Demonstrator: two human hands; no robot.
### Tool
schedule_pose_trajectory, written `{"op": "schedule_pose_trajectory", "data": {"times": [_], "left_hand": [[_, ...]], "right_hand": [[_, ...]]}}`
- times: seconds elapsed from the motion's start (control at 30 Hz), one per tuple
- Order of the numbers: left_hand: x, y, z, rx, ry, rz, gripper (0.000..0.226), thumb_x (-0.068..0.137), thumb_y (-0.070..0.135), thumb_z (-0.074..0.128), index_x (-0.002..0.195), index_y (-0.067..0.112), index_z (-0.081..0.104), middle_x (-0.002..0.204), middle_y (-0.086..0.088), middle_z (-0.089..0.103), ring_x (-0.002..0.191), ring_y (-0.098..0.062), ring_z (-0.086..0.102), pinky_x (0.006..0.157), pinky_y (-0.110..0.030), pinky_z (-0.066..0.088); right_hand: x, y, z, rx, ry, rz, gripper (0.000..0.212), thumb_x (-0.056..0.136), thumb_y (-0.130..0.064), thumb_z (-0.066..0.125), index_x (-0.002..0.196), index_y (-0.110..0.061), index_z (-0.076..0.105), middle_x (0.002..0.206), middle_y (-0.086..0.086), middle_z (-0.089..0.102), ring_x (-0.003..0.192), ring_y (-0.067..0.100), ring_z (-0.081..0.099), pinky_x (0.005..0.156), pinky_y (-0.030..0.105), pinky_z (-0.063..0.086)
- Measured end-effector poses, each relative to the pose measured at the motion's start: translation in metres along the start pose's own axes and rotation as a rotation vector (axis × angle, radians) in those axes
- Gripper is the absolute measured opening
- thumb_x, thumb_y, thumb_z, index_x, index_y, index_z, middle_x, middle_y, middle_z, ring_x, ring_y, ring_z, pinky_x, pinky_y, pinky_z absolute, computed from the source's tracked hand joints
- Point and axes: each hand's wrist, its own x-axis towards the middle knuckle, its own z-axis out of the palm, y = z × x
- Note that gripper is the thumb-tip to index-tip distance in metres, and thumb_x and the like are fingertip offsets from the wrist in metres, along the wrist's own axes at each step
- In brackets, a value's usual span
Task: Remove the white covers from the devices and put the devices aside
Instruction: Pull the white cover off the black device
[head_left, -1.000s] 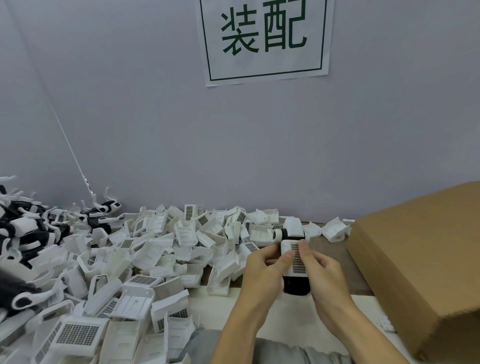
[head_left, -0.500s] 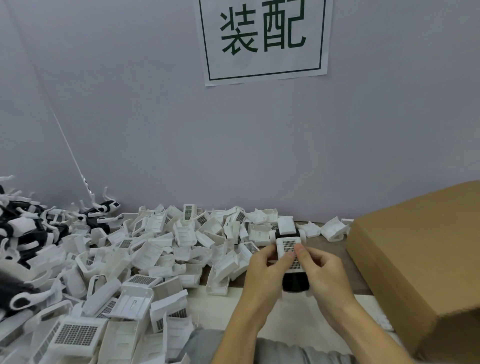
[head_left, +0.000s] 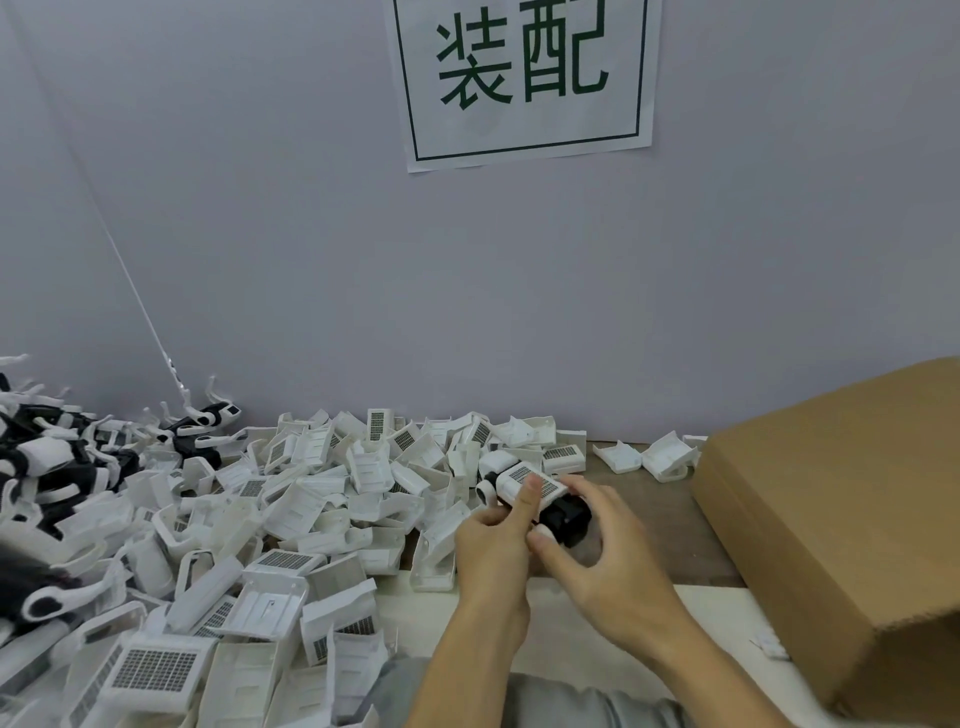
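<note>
Above table (head_left: 670, 514): left hand (head_left: 493, 540), right hand (head_left: 602, 551) both grip device (head_left: 563, 514), white cover (head_left: 530, 486) on.

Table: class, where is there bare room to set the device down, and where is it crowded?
Bare: the brown tabletop between the hands and the cardboard box, and the pale mat just nearer, by the right hand. Crowded: everything beyond the left hand, heaped with white covers, and the far left edge's device pile.
</note>
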Motion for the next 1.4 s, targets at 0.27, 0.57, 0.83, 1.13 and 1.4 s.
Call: {"op": "schedule_pose_trajectory", "data": {"times": [0.27,0.57,0.83,1.13,1.4], "left_hand": [[0.002,0.009,-0.001,0.275,0.172,0.283,0.041,0.095,0.038,0.066,0.062,0.013,0.066,0.054,0.013,0.063,0.053,0.0,0.055,0.059,-0.017,0.044],[-0.003,0.019,-0.001,0.083,-0.097,0.251,0.024,0.098,0.024,0.064,0.103,0.045,0.074,0.096,0.027,0.072,0.096,0.005,0.068,0.094,-0.037,0.056],[0.001,0.023,-0.01,0.029,-0.061,0.176,0.029,0.097,0.01,0.061,0.099,0.036,0.075,0.088,0.014,0.075,0.081,-0.005,0.072,0.062,-0.026,0.056],[0.0,0.018,-0.008,0.266,-0.039,0.125,0.024,0.098,0.007,0.06,0.104,0.027,0.073,0.099,-0.006,0.074,0.088,-0.015,0.072,0.073,-0.039,0.061],[-0.025,0.03,0.015,0.11,-0.242,-0.09,0.019,0.1,0.016,0.053,0.101,0.003,0.067,0.083,-0.017,0.077,0.078,-0.04,0.075,0.061,-0.049,0.062]], "right_hand": [[0.011,-0.001,-0.011,0.349,0.278,0.304,0.013,0.097,-0.038,0.057,0.102,-0.029,0.065,0.082,-0.01,0.071,0.063,0.022,0.071,0.059,0.044,0.06],[0.01,-0.017,-0.02,1.003,0.02,0.624,0.035,0.096,-0.037,0.047,0.102,-0.006,0.062,0.073,0.014,0.049,0.056,0.02,0.048,0.055,0.032,0.036],[0.007,-0.018,-0.029,0.673,-0.158,0.566,0.04,0.103,-0.036,0.042,0.109,-0.008,0.07,0.077,0.019,0.069,0.076,0.031,0.063,0.074,0.052,0.061],[-0.002,-0.047,-0.073,-0.145,-0.48,0.345,0.021,0.092,-0.034,0.058,0.098,-0.018,0.07,0.085,-0.005,0.076,0.071,0.008,0.07,0.068,0.027,0.058],[-0.027,-0.03,-0.074,0.02,-0.23,0.479,0.012,0.095,-0.018,0.061,0.094,-0.011,0.07,0.082,0.004,0.075,0.059,0.02,0.072,0.058,0.028,0.059]]}}
